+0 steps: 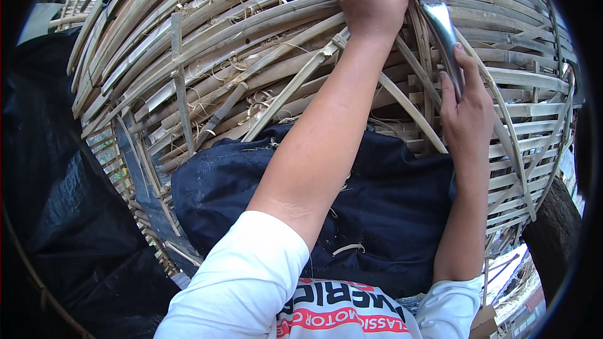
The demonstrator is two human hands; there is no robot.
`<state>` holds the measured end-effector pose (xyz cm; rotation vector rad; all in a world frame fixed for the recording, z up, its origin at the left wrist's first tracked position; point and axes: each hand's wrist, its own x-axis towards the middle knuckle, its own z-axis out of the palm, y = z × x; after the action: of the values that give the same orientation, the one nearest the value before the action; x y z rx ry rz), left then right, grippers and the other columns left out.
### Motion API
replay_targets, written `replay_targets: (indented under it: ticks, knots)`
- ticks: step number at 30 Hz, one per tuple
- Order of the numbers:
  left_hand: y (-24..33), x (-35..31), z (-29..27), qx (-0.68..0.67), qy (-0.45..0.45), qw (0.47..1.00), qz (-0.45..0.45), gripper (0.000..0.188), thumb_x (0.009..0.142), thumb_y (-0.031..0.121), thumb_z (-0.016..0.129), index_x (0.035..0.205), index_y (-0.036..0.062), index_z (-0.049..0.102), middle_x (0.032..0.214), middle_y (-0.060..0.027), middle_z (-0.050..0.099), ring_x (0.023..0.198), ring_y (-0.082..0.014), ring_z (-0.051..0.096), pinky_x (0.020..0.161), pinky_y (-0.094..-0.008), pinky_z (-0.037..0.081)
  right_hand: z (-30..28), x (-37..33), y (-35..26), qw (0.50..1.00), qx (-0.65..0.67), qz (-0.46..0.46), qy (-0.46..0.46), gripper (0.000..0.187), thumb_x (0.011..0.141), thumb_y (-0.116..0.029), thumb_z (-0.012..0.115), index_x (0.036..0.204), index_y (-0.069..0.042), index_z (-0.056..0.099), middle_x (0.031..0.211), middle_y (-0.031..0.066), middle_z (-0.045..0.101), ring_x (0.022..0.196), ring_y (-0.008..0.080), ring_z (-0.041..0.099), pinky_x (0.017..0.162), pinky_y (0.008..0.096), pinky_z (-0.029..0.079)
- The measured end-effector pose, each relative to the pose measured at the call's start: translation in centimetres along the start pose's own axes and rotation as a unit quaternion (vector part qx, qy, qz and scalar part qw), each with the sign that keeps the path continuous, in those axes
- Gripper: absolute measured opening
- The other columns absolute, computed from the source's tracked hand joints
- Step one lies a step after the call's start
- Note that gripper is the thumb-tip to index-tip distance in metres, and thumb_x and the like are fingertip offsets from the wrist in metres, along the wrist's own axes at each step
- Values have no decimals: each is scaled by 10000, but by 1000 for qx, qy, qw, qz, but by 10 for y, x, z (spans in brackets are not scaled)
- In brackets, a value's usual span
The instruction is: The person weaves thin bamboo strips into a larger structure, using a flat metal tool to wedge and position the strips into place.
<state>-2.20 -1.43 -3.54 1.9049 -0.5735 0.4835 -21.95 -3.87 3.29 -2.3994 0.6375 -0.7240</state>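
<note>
My left hand [372, 1] is closed in a fist at the top, close against the bamboo strips; whatever its fingers hold is hidden. Just right of it, my right hand [466, 91] grips the metal handle of a long knife [433, 9]. The broad blade points up, and its tip runs out of view. A thin, curved bamboo strip [507, 125] passes beside my right hand and slants down to the right. Beneath both hands spreads a bulging wall of split bamboo slats [282, 16], with curled shavings caught on it.
Dark blue cloth [396, 213] covers my lap, with a few shavings on it. Black plastic sheeting [63, 188] hangs at the left. Woven bamboo slats [527, 110] curve round on the right, above a dark log [556, 223]. Two short bamboo pieces [295, 85] lean in front of me.
</note>
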Motion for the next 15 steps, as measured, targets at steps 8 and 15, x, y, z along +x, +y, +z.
replay_targets:
  ticks: [8, 15]
  knots:
    - [0, -5, -5, 2, -11, 1000, -5, 248, 734, 316, 832, 665, 116, 702, 742, -6, 681, 857, -241, 611, 886, -460, 372, 0, 1, -1, 995, -87, 26, -43, 364, 931, -82, 636, 1287, -137, 587, 1162, 166, 693, 1013, 379, 686, 832, 429, 540]
    - [1, 2, -4, 26, 6, 1000, -1, 209, 723, 269, 822, 656, 115, 696, 761, -20, 688, 866, -243, 607, 904, -447, 369, 1, -2, -1, 999, -25, 17, -24, 381, 933, -85, 635, 1307, -139, 580, 1159, 156, 692, 990, 369, 687, 809, 433, 536]
